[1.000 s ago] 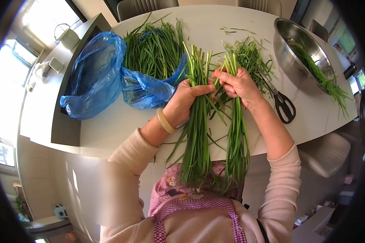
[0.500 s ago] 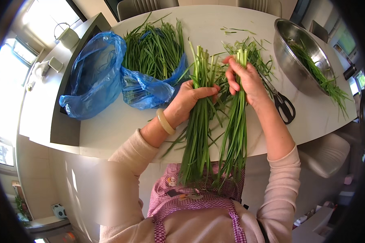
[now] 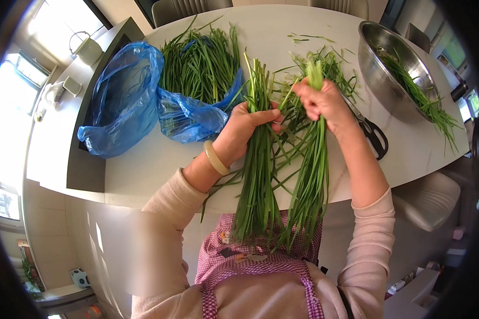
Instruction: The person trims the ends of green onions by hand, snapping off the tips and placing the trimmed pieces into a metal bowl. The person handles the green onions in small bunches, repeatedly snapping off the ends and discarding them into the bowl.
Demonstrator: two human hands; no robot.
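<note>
My left hand (image 3: 250, 125) is closed round a thick bunch of garlic chives (image 3: 256, 175), pale stem ends up and green leaves hanging past the table edge. To its right, my right hand (image 3: 324, 103) grips a second, thinner bunch of chives (image 3: 312, 165), and its thumb and fingertips pinch a single pale stem (image 3: 286, 98) between the two bunches. Loose trimmed leaves (image 3: 330, 72) lie heaped behind my right hand. Black-handled scissors (image 3: 375, 139) rest on the table beside my right wrist, their blades partly hidden.
A blue plastic bag (image 3: 125, 101) lies open at left, with a big pile of chives (image 3: 202, 66) on it. At right stands a steel bowl (image 3: 394, 101) with chives hanging over its rim. Chairs (image 3: 191, 7) surround the white table (image 3: 143, 175). A pale kettle (image 3: 89, 50) stands on the side counter.
My right fingers have closed in from a looser hold and now pinch a stem. The right bunch has shifted slightly; its stem tops are blurred. My left hand has barely moved.
</note>
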